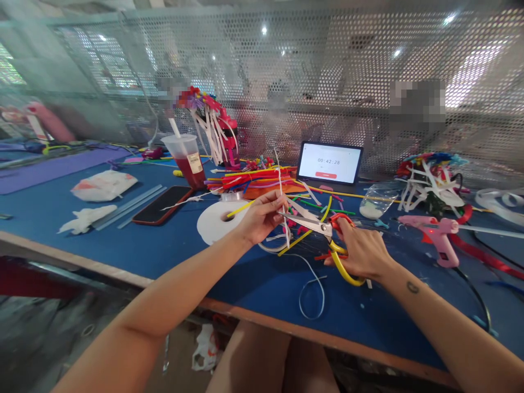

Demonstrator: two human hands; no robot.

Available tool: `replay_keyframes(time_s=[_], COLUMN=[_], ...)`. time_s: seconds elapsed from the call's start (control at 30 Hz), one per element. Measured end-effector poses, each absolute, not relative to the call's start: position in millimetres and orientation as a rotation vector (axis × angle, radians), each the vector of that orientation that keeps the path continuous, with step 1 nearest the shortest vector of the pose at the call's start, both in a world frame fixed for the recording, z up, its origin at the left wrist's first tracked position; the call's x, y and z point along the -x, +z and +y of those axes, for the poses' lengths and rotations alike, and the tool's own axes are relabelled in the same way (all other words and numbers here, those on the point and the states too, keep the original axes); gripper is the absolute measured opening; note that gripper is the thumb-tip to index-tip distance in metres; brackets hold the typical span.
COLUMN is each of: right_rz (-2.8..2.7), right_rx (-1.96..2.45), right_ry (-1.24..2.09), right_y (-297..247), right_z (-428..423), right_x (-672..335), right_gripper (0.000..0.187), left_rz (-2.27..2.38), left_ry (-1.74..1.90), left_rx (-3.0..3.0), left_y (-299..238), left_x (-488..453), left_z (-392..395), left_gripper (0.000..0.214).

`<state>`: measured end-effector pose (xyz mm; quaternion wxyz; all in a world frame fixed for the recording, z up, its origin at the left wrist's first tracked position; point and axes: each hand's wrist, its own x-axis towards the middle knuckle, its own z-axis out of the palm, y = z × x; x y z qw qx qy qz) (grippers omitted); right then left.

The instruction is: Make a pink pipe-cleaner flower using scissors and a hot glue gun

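My left hand (265, 217) is closed, pinching a thin white ribbon (281, 176) that rises above the fingers and hangs below them. In my right hand (362, 248) is a pair of scissors (323, 228) with red and yellow handles. The blades are parted and point left, their tips at the left fingertips by the ribbon. Whether the blades touch the ribbon I cannot tell. Beneath my left hand lies a white ribbon roll (210, 221), partly covered by the wrist. A loose ribbon end (323, 300) curls on the blue table below the hands.
Coloured pipe cleaners (254, 180) lie behind the hands, near a tablet (329, 162) showing a timer. At left are a phone (162, 205) and a cup of red drink (188, 161). A pink glue gun (440, 234) rests at right beside a ribboned bundle (434, 183).
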<state>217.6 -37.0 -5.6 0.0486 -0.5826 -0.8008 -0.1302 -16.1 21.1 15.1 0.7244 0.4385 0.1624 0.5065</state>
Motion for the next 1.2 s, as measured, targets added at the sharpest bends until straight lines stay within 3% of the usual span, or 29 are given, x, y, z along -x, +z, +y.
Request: replay_keyframes(time_s=[1.2], right_rz=[-2.480], right_rx=[1.923], right_ry=[-0.615], right_y=[-1.6], right_z=[-36.1], right_x=[-221.0], right_gripper=[0.059], left_rz=[0.347], left_ry=[1.080], left_rx=[-0.926], left_y=[15.8], left_x=[11.1], left_z=[16.7], left_gripper=[0.017])
